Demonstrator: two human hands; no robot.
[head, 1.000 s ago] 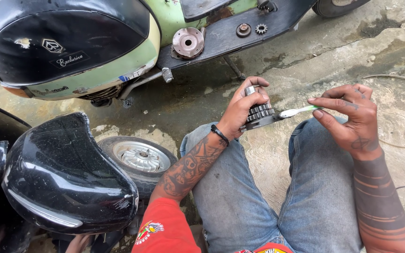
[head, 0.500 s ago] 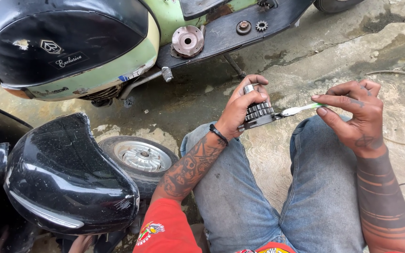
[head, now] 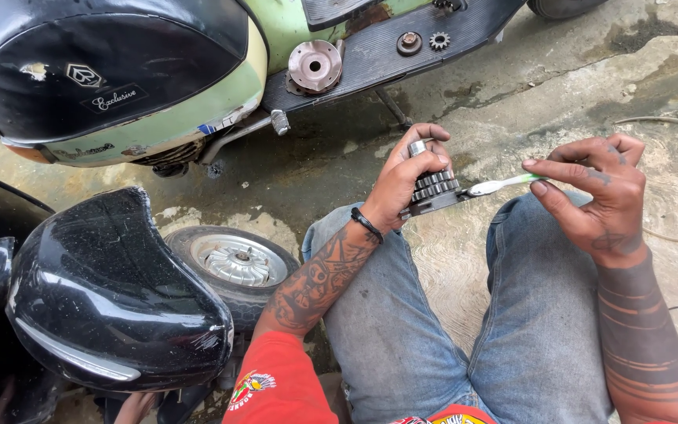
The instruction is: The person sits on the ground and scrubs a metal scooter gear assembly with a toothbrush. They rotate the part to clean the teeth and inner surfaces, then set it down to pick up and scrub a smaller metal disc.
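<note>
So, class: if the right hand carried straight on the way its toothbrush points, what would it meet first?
The right hand aims its toothbrush leftward at the gear cluster held in the left hand; the bristles seem to be at the gears already, though depth is unclear.

We see soft, even daylight, bright, no hard shadows. Pale glare on black scooter cover (head: 111, 290) and wet concrete floor (head: 653, 86). Focus sharp; edges bend slightly.

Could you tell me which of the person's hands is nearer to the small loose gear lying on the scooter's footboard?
Left. The left hand, gripping the gear cluster, sits just below the small gear; the right hand, holding the toothbrush, is farther off.
</note>
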